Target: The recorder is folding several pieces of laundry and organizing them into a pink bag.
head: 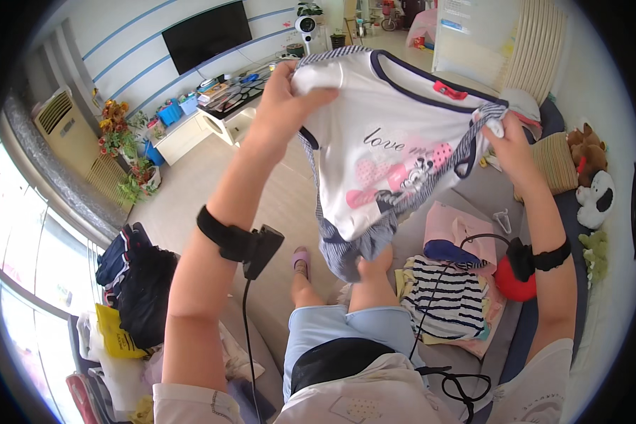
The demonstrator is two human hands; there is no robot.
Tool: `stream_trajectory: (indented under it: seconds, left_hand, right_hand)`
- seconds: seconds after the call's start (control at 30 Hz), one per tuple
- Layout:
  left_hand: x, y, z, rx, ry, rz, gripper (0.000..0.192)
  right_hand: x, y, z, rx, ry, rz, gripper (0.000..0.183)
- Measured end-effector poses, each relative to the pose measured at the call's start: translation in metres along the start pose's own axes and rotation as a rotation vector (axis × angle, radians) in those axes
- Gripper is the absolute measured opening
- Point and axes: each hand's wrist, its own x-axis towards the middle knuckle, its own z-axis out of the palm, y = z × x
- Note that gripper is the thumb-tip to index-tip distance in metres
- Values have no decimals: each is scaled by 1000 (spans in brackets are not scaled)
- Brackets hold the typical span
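A small white child's top [350,143] hangs stretched out in the air before me, above the sofa and my knees. Navy trim edges its neckline, and striped bluish fabric runs along its sides and bottom. Its front bears lettering and a pink cartoon print. My left hand [289,106] pinches one shoulder of the top, thumb across the front. The other shoulder is gripped by my right hand [503,140], beside the striped strap. Below my right arm lies a pile of folded clothes [445,302], a black-and-white striped garment uppermost.
A pink bag [456,228] and a red ball [517,281] lie on the grey sofa [456,355]. Plush toys [593,196] line its back. Dark clothes [143,291] and a yellow bag [114,331] are heaped at left. Black cables [248,328] hang from my forearm straps.
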Motion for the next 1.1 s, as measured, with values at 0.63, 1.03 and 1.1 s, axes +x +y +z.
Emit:
stream_trajectory:
  seconds: [0.63, 1.03, 1.1]
  left_hand:
    - [-11, 13, -26, 923, 261, 495, 23]
    - [-53, 15, 36, 423, -504, 174, 29]
    - [-53, 9, 40, 949, -220, 642, 39]
  right_hand:
    - [58, -38, 17, 680, 107, 3, 26]
    - [41, -78, 17, 836, -23, 21, 23]
    - [41, -82, 9, 811, -134, -19, 21]
